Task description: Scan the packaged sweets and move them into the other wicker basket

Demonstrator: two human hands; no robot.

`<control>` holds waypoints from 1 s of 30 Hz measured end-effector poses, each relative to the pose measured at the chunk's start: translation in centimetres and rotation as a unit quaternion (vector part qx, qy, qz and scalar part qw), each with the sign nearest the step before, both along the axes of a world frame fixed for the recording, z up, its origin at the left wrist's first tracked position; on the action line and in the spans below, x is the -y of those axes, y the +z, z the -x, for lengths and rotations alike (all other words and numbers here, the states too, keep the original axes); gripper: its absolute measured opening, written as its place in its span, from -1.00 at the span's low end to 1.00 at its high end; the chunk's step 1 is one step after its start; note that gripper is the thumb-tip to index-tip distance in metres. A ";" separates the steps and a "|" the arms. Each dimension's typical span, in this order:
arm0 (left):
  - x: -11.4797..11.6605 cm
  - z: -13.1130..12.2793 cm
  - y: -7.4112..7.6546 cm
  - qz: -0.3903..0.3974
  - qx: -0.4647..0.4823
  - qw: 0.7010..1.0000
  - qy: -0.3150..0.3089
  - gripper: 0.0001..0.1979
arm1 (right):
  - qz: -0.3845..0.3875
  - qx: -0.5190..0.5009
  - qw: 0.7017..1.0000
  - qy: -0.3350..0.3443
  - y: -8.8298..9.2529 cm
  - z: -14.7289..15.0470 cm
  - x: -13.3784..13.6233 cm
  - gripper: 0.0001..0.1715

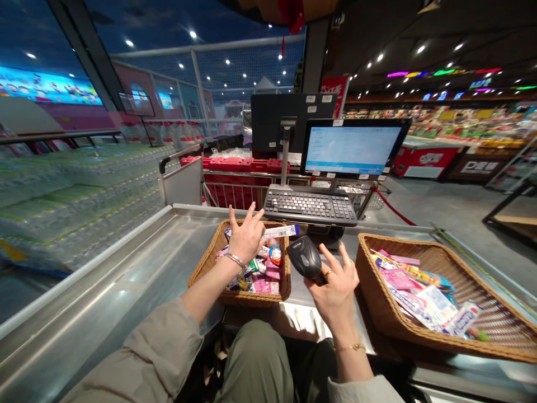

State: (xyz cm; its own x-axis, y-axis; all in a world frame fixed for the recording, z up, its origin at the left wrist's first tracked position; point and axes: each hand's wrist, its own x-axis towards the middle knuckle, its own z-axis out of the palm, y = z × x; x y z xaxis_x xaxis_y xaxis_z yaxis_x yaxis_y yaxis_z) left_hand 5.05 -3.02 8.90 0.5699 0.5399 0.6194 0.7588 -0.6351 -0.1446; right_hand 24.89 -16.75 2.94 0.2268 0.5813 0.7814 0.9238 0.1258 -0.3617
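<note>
My left hand [246, 235] hovers over the left wicker basket [201, 267] and pinches a long white and blue tube-shaped pack [282, 230], with its other fingers spread. That basket holds several small colourful packets and a round sweet [274, 254]. My right hand [335, 288] grips the handle of a black barcode scanner [304, 256], index and middle fingers raised. The scanner head points toward the left basket.
A second wicker basket [495, 330] with several packets sits at the right. Behind stand a black keyboard [310, 206], a lit screen [352, 148], a dark monitor back [274, 120] and red crates. The steel counter [126, 268] stretches left.
</note>
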 end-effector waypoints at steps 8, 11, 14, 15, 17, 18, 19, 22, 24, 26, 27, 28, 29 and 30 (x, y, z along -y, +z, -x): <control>0.0 -0.1 0.1 -0.001 -0.003 1.000 0.002 -0.91 | -0.003 0.004 1.000 0.004 -0.2 -0.1 -0.1 -0.76; 0.1 -0.1 0.2 0.003 -0.002 1.000 0.002 -0.90 | -0.002 0.025 1.000 0.008 -0.6 -0.6 -0.2 -0.74; 0.2 0.0 0.3 0.006 -0.002 1.000 0.001 -0.90 | 0.005 0.037 0.999 0.011 -1.0 -1.0 -0.3 -0.70; 0.2 0.0 0.3 0.007 -0.002 1.000 0.000 -0.90 | 0.007 0.038 0.999 0.011 -1.0 -1.0 -0.3 -0.69; 0.2 0.0 0.3 0.009 -0.002 1.000 0.001 -0.90 | 0.007 0.037 0.999 0.010 -0.9 -0.9 -0.2 -0.69; 0.2 -0.1 0.3 0.009 -0.001 1.000 0.001 -0.90 | 0.006 0.035 0.999 0.010 -0.9 -0.8 -0.2 -0.70; 0.2 -0.1 0.3 0.010 -0.001 1.000 0.001 -0.91 | 0.005 0.031 0.999 0.009 -0.8 -0.7 -0.2 -0.71; 0.1 -0.2 0.3 0.012 -0.002 1.000 0.001 -0.91 | 0.002 0.023 1.000 0.008 -0.6 -0.6 -0.2 -0.72; 0.1 -0.2 0.3 0.012 -0.002 1.000 0.001 -0.90 | 0.001 0.023 1.000 0.008 -0.7 -0.6 -0.2 -0.71; 0.1 -0.2 0.3 0.012 -0.001 1.000 0.000 -0.89 | 0.001 0.026 1.000 0.009 -0.9 -0.7 -0.2 -0.69; 0.1 -0.2 0.3 0.012 -0.001 1.000 -0.001 -0.89 | 0.001 0.031 0.999 0.012 -0.9 -0.8 -0.2 -0.68; 0.1 -0.2 0.3 0.012 0.000 1.000 -0.002 -0.90 | 0.000 0.032 0.999 0.012 -1.0 -0.8 -0.3 -0.68; 0.2 -0.2 0.3 0.012 0.000 1.000 -0.002 -0.90 | 0.000 0.032 0.999 0.012 -1.0 -0.8 -0.3 -0.68; 0.2 -0.2 0.4 0.013 0.000 1.000 -0.002 -0.91 | 0.000 0.032 0.999 0.014 -1.0 -0.8 -0.3 -0.68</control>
